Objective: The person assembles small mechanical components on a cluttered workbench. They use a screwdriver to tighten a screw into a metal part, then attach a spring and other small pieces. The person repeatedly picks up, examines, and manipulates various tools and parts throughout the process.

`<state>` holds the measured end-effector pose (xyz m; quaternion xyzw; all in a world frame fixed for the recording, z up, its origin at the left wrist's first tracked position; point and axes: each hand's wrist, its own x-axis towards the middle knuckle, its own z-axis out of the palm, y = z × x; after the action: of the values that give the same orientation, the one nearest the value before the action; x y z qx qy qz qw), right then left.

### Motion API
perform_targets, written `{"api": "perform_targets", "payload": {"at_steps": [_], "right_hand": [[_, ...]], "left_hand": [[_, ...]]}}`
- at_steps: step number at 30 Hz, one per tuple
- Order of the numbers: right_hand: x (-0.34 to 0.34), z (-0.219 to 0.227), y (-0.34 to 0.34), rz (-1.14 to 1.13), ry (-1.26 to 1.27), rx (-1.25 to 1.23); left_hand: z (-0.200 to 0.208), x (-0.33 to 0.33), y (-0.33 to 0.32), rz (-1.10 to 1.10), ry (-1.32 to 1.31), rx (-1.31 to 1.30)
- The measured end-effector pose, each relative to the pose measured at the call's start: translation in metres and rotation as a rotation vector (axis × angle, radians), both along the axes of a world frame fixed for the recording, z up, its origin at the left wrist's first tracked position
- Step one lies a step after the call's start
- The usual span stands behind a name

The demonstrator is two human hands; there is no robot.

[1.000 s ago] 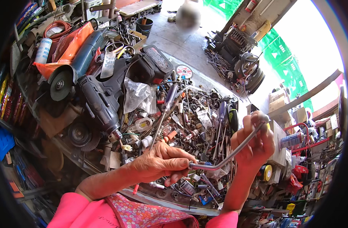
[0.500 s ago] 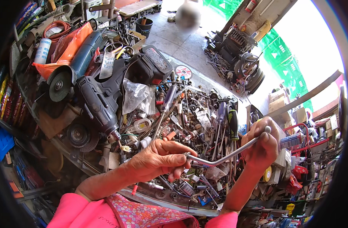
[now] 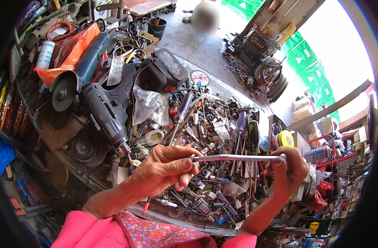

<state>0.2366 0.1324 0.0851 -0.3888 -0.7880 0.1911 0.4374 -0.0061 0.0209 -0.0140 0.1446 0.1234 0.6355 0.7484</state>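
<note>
Steel rod [image 3: 238,157], stiff, smooth, probably slippery; left hand [image 3: 164,167] and right hand [image 3: 290,167] closed on its ends above cluttered workbench [image 3: 222,124].

Cluttered workbench [image 3: 89,173], concrete floor [image 3: 205,45] sunlit, green netting [image 3: 308,74] beyond.

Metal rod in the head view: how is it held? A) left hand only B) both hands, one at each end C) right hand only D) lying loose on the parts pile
B: the metal rod spans between the left hand and the right hand, each gripping one end above the parts pile.
</note>
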Motion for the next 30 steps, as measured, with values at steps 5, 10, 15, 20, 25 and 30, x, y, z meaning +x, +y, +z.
{"api": "perform_targets", "payload": {"at_steps": [5,10,15,20,25,30], "right_hand": [[-0.004,0.02,-0.044,-0.097,-0.403,0.449],[-0.026,0.049,-0.073,0.241,-0.391,0.49],[-0.031,0.078,-0.081,0.495,-0.398,0.24],[-0.04,0.072,-0.047,0.221,-0.306,0.352],[-0.054,0.063,-0.011,0.053,0.018,-0.265],[-0.021,0.037,0.009,0.048,-0.004,-0.311]], "left_hand": [[0.0,0.001,0.001,0.084,0.077,-0.043],[0.004,0.009,-0.004,0.079,0.465,-0.064],[0.012,0.019,-0.004,-0.158,0.533,-0.03],[0.009,0.017,-0.008,-0.233,0.493,0.109],[0.008,0.017,-0.012,-0.181,0.438,0.131],[0.011,0.012,-0.007,-0.116,0.409,0.062]]}}
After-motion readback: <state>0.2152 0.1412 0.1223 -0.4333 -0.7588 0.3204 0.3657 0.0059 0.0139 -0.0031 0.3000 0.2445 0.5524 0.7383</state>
